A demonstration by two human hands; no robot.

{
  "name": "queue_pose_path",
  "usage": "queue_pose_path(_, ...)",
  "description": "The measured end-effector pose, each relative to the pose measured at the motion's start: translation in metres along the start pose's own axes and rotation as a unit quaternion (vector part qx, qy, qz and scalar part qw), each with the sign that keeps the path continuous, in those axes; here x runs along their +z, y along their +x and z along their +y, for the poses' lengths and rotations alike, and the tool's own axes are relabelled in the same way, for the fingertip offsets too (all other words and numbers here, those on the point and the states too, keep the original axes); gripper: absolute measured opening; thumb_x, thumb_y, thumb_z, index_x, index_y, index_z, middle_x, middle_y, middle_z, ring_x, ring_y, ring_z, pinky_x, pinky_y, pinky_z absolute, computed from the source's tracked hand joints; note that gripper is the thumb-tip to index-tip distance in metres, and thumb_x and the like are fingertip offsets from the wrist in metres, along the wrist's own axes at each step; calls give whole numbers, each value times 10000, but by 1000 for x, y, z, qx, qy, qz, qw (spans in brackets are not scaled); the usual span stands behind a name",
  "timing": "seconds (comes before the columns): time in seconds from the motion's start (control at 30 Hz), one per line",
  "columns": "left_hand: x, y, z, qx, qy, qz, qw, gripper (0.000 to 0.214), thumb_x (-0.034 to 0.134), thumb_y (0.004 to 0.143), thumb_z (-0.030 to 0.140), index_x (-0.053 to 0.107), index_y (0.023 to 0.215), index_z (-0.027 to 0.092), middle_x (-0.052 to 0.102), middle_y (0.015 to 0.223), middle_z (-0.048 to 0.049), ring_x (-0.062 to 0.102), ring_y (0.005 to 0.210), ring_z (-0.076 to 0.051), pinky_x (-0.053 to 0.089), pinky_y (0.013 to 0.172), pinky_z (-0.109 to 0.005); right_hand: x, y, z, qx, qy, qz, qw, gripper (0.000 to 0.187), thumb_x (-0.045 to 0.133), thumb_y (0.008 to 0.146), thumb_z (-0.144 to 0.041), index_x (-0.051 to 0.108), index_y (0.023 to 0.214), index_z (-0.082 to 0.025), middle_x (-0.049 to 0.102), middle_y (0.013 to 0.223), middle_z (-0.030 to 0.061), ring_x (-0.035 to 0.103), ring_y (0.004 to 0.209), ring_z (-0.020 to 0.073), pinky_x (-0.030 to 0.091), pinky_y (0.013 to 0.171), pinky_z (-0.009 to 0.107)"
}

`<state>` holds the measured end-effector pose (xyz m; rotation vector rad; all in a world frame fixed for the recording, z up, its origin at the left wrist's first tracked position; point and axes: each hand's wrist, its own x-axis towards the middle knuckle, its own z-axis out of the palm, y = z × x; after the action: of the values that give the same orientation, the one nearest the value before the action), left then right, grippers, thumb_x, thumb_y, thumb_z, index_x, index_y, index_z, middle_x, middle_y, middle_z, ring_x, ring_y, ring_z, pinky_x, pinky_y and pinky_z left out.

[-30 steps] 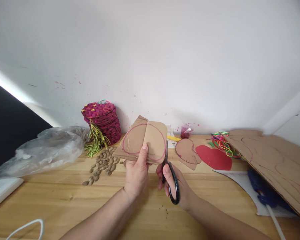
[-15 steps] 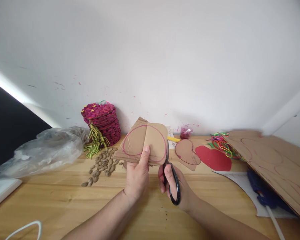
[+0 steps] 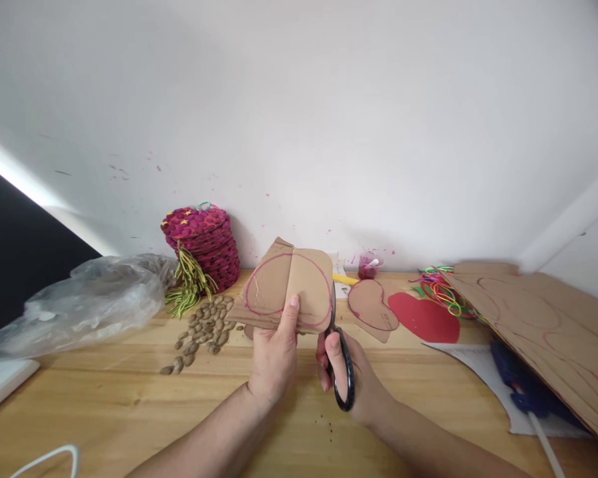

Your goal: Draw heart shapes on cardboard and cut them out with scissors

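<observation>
My left hand (image 3: 276, 348) grips a creased piece of brown cardboard (image 3: 309, 279) from below, thumb on top. A purple-red oval is drawn on the cardboard, and its right side is cut to a rounded edge. In my right hand (image 3: 351, 372) is a pair of scissors (image 3: 349, 382) with black handles, my thumb through one loop. Their blades stand along the cardboard's right edge, mostly seen edge-on, so how far apart they are is hard to make out. Behind the scissors lies a bean-shaped cardboard cutout (image 3: 373, 305) with a dark outline.
Left of my hands are a pile of brown nuts or seeds (image 3: 206, 325), a magenta woven basket-like object (image 3: 204, 245) with a tassel and a clear plastic bag (image 3: 94, 305). To the right lie a red cutout (image 3: 426, 317), colourful cords (image 3: 443, 292), marked cardboard (image 3: 543, 325) and a blue glue gun (image 3: 523, 392).
Very little differs. The scissors and my right hand have shifted slightly left against the cardboard, and the view has moved a touch.
</observation>
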<state>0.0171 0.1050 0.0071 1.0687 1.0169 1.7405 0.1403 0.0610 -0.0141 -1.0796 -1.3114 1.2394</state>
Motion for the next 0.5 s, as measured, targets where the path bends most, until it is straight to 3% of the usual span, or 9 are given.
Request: queue_pose_path(0.5,0,1,-5,11,0,-16,1000,649,694,936,536,531,1506,272,605,1533,-86,453,1511,-252,268,1303,-426,-1,0,11,-16,-38,-1,999,537,376,1014,-745,444,797,-258,435,582,-54,498,456,128,379,446,256)
